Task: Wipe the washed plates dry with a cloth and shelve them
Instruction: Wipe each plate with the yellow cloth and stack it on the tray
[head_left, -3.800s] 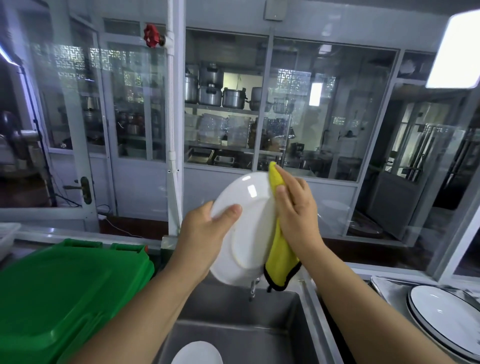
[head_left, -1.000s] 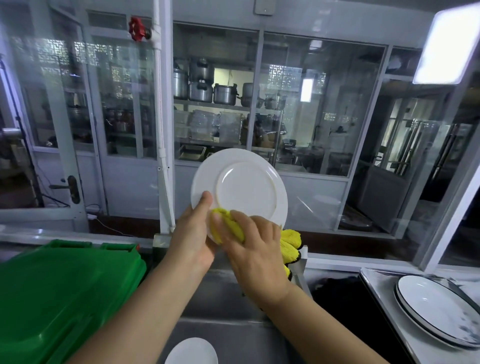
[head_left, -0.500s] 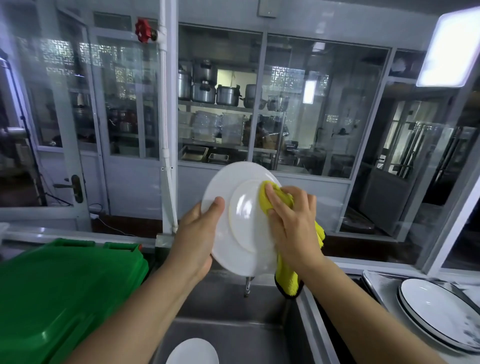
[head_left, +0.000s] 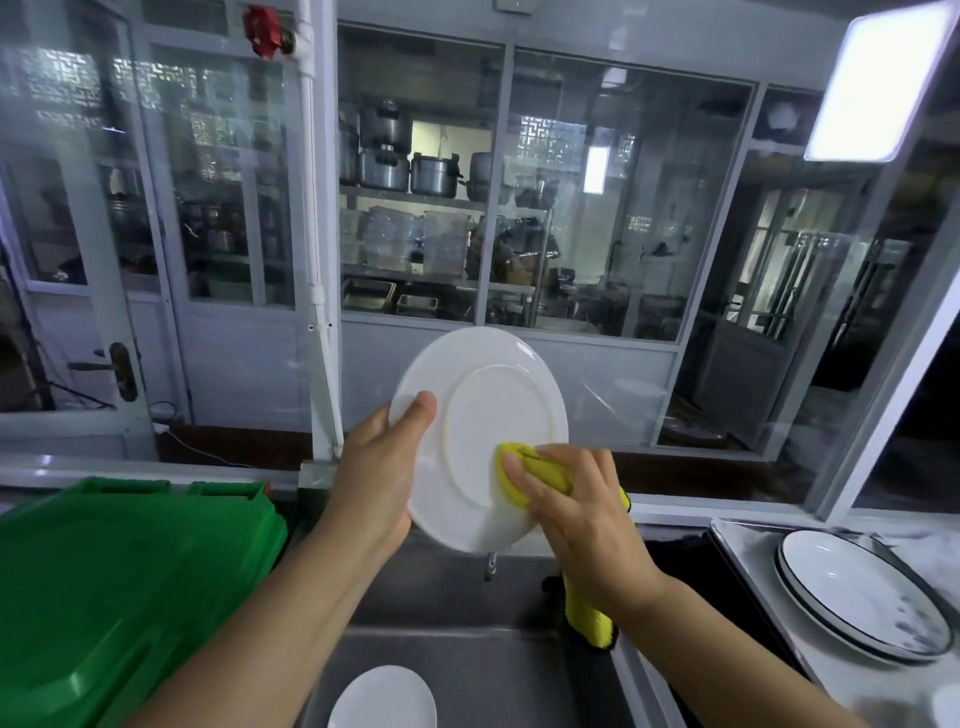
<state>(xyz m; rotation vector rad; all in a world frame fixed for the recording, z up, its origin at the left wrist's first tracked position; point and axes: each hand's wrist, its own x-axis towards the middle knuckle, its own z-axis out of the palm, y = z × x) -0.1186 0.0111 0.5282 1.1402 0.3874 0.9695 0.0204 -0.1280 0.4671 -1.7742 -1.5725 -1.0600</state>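
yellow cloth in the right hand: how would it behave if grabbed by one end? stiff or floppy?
Probably floppy: the yellow cloth bunches under the right hand against the white plate, while its free end hangs limp below the wrist. It looks thick and plush, so likely grippy, not slippery. Likely light, and no risk of breaking.

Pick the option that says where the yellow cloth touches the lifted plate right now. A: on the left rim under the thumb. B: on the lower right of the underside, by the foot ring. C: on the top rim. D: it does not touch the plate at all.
B: the right hand presses the yellow cloth on the lower right of the plate's underside, while the left hand holds the left rim.
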